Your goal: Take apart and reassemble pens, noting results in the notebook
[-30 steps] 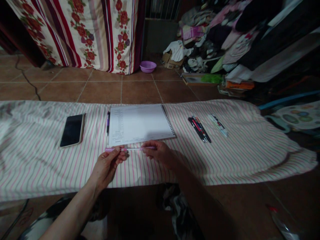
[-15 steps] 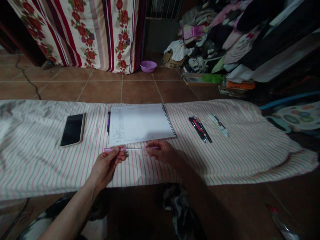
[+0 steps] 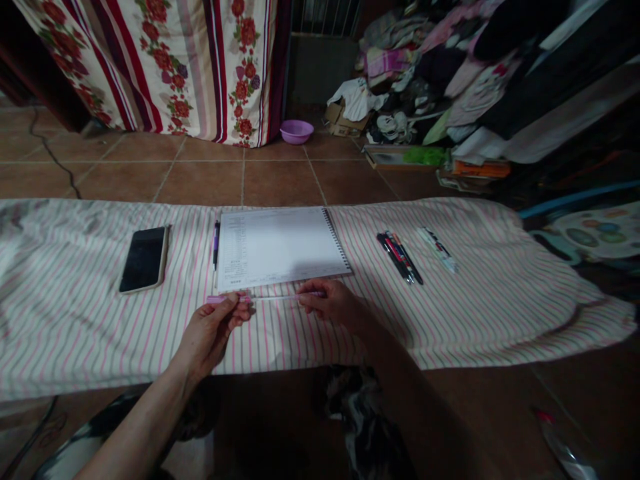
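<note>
My left hand (image 3: 213,330) pinches the pink barrel (image 3: 223,299) of a pen just in front of a spiral notebook (image 3: 277,245). My right hand (image 3: 333,305) pinches another pink piece (image 3: 313,294) further right. A thin refill (image 3: 273,297) runs between the two pieces. Everything rests on or just above a pink-striped cloth (image 3: 475,300) spread over a low surface.
A dark phone (image 3: 145,259) lies left of the notebook, a purple pen (image 3: 216,243) along its left edge. Several pens (image 3: 400,257) and a white pen (image 3: 437,249) lie to the right. Beyond are tiled floor, a purple bowl (image 3: 296,131), a floral cloth and piled clothes.
My right hand has slid a little to the right with its pink piece, so more of the thin refill shows between the two hands. My left hand stays put.
</note>
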The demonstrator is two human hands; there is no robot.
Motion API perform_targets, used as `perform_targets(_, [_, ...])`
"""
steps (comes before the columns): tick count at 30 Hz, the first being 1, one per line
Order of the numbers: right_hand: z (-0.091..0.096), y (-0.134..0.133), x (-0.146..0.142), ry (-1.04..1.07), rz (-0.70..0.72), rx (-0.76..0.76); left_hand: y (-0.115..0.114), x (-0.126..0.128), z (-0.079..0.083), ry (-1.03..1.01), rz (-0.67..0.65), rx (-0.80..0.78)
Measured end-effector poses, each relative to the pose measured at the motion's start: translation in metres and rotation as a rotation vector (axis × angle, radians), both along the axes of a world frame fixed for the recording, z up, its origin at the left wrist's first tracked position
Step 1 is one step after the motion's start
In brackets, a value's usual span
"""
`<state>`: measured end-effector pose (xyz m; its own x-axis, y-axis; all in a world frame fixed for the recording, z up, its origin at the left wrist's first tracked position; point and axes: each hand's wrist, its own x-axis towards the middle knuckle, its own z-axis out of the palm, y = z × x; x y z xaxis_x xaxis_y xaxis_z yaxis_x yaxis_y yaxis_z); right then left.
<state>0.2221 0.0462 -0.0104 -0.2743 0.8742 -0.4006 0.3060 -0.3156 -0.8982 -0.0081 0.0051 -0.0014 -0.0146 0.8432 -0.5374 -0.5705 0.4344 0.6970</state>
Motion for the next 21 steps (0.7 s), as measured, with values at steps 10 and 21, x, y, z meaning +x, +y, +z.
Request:
perform_targets(10, [0.010,0.001,0.002,-0.051,0.062,-0.001,0.001,-0.002,-0.003,0.026,-0.022,0.013])
perform_targets(21, [0.003,0.003,0.011,-0.075,0.037,-0.044,0.000,-0.002,0.006,0.065,0.014,-0.058])
